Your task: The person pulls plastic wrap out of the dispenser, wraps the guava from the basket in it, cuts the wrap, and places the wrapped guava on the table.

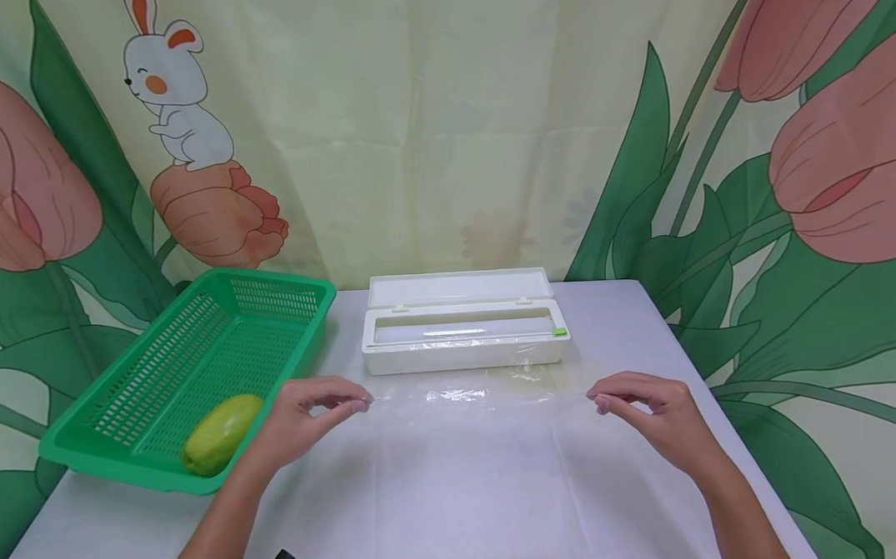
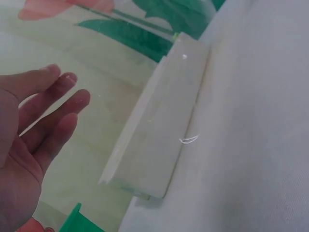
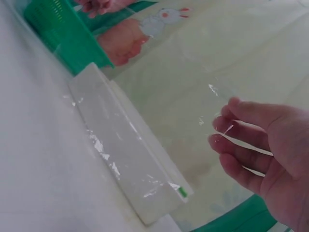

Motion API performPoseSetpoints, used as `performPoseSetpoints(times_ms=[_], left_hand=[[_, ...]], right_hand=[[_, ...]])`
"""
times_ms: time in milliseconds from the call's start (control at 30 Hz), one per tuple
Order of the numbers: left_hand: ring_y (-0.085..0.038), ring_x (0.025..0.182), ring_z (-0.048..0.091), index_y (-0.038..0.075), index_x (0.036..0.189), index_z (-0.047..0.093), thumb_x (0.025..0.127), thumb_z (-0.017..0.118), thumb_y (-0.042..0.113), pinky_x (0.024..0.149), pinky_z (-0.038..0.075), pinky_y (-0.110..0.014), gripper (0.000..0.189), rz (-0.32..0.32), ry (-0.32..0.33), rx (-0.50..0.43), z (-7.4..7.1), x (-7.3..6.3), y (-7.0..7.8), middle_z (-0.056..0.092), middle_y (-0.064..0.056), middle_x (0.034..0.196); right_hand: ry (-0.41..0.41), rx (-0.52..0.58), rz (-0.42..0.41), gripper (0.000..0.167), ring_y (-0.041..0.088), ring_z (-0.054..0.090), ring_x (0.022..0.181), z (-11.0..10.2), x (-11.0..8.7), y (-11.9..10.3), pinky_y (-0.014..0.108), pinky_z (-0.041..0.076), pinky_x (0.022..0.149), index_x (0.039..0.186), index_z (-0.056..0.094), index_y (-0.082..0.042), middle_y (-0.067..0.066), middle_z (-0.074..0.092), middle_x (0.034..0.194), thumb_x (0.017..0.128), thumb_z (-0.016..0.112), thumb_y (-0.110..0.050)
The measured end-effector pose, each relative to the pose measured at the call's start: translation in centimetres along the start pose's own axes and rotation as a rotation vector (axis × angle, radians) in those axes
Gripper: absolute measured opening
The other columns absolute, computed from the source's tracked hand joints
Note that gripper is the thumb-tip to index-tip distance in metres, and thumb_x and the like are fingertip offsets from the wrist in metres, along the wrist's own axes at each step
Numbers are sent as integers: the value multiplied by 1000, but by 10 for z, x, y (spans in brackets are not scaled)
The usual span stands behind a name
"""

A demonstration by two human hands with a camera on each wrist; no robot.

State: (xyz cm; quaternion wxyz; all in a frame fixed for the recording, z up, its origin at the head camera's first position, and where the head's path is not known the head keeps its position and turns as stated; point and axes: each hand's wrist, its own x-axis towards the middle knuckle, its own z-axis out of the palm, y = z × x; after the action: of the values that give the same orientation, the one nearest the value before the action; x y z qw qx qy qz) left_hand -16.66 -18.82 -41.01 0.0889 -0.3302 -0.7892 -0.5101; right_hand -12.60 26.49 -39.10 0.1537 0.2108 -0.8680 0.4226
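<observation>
A sheet of clear cling film (image 1: pixel 456 394) stretches between my two hands, in front of a white dispenser box (image 1: pixel 462 355) with its lid raised. My left hand (image 1: pixel 307 419) pinches the film's left corner between thumb and fingers. At the right corner, my right hand (image 1: pixel 649 412) pinches it the same way. The film runs back to the box's front edge and shows by its glints in the right wrist view, over the box (image 3: pixel 123 150). In the left wrist view the left hand (image 2: pixel 36 125) has its thumb close to the index finger.
On the left stands a green plastic basket (image 1: pixel 145 484), with a yellow-green oval fruit (image 1: pixel 222 434) in its near end. A green slider (image 1: pixel 559 331) sits at the box's right end. White cloth covers the table (image 1: pixel 472 495); a printed curtain (image 1: pixel 441 130) hangs behind.
</observation>
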Motion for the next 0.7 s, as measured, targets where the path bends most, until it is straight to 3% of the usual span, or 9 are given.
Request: performPoseSetpoints(times_ms=[233, 500, 700], left_hand=[[-5, 82, 69, 15, 100, 73, 85, 69, -1, 68, 58, -24, 22, -24, -36, -18, 0, -2, 1, 75, -6, 90], [-15, 76, 73, 3, 115, 64, 100, 45, -1, 59, 59, -32, 25, -104, -49, -133, 2, -5, -3, 74, -13, 90], [-15, 66, 72, 6, 117, 63, 94, 60, 5, 50, 54, -29, 23, -188, -39, -125, 4, -8, -2, 75, -11, 85]], right_hand=[[-27, 57, 1, 21, 2, 64, 77, -2, -2, 1, 11, 53, 76, 97, 73, -9, -7, 71, 92, 83, 69, 6], [-108, 87, 24, 20, 6, 65, 74, -3, -7, 1, 15, 55, 72, 98, 73, -13, -10, 71, 90, 84, 71, 1], [-180, 63, 90, 15, 5, 65, 76, -4, -11, 1, 18, 56, 71, 97, 74, -16, -9, 72, 90, 86, 71, -7]])
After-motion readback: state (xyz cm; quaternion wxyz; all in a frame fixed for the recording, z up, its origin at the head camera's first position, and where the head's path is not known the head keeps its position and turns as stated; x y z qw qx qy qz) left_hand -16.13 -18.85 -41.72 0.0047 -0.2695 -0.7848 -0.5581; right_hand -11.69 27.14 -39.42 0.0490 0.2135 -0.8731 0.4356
